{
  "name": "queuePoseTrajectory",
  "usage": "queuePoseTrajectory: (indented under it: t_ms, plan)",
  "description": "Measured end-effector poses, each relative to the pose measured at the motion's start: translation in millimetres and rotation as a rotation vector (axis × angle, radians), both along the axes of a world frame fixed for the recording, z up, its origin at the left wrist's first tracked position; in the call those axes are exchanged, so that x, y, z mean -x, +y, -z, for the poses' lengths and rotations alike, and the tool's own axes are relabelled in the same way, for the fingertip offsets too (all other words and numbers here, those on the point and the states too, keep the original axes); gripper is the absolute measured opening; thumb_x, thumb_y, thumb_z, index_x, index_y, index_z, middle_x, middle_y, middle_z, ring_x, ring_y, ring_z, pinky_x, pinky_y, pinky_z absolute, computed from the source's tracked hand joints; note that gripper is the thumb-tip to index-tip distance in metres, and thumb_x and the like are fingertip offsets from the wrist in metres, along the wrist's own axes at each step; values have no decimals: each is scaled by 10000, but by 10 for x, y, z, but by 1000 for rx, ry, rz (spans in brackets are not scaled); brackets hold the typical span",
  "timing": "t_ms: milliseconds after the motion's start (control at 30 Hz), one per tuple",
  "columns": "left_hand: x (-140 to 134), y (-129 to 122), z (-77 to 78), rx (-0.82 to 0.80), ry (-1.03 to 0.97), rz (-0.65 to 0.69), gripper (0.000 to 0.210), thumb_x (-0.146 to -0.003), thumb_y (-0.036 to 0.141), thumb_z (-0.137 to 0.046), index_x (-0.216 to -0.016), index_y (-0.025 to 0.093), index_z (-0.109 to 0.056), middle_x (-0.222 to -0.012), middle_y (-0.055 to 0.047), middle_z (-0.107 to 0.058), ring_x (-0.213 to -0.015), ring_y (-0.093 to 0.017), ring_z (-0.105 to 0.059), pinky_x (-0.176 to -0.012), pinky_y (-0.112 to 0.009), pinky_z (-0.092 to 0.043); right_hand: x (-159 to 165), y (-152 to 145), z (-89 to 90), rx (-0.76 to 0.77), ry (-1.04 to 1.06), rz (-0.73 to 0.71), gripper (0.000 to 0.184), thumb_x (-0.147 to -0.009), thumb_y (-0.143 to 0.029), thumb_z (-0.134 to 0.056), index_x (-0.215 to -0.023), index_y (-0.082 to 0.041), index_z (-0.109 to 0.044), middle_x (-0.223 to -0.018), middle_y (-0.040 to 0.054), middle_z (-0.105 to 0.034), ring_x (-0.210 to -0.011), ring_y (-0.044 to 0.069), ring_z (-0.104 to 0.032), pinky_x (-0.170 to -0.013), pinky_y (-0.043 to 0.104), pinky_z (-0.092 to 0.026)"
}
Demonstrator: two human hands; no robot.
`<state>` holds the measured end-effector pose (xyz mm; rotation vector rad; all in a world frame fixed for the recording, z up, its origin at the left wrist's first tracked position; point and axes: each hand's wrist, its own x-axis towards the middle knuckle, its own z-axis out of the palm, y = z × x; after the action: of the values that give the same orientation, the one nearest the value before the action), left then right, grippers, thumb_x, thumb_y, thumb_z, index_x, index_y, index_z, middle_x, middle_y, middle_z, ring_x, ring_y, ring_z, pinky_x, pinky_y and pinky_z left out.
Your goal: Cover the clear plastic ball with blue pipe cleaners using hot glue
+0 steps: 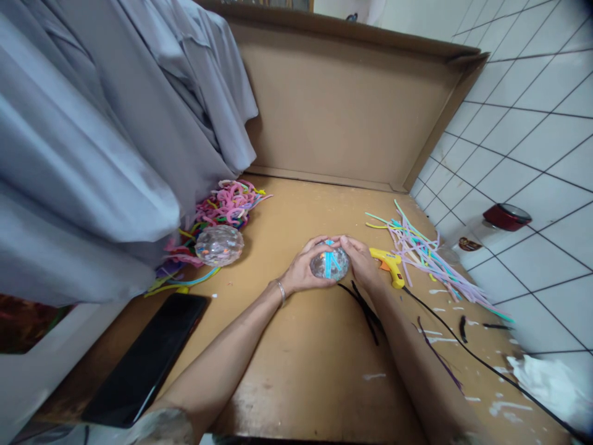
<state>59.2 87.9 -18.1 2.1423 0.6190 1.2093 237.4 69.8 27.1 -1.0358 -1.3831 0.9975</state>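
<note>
A clear round ball (340,264) with blue strips across it rests between my two hands at the middle of the table. My left hand (303,269) is curled round its left side, thumb and fingers on the ball. On the other side my right hand (364,262) presses its fingers against the ball's upper right. Just right of that hand lies a yellow glue gun (393,269) with a black cord. Black pipe cleaners (364,306) lie under my right forearm. What is inside the ball cannot be made out.
A second clear ball (220,245) sits by a heap of pink and mixed pipe cleaners (231,204). Straight pastel pipe cleaners (421,256) lie right, near a red-lidded jar (486,232). A black phone (148,358) lies front left; white tissue (549,383) right. Cardboard (338,105) stands behind.
</note>
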Motion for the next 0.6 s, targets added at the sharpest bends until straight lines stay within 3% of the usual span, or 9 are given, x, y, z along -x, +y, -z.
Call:
queuePoseTrajectory:
  t_ms: [200,400,600]
  plan:
    - [-8,-21,-42,4,-7,-3,691,-635,329,-852,-1257,244,-564,-1423,-137,-504,-1378,-313,-458,-1134,-534,-395,24,-1,10,15,43,8,450,-768,-667,-657,-720,-225,-729,-962,56,-720,-961,228,-628,-911,375,-462]
    - [-19,-24,-38,34,-33,-30,675,-615,320,-866,-1221,237,-581,-1391,-142,-506,-1344,-308,-498,-1121,-513,-412,-12,-39,8,33,60,-67,256,-692,-462,-793,-828,-253,-737,-1004,29,-700,-1030,224,-611,-953,369,-449]
    - [-23,-18,-42,15,-51,-16,654,-631,326,-859,-1215,220,-583,-1375,-154,-506,-1342,-305,-500,-1117,-509,-423,-58,-36,45,105,129,-129,324,-632,-419,-846,-888,-259,-730,-1071,30,-684,-1066,219,-600,-964,364,-443]
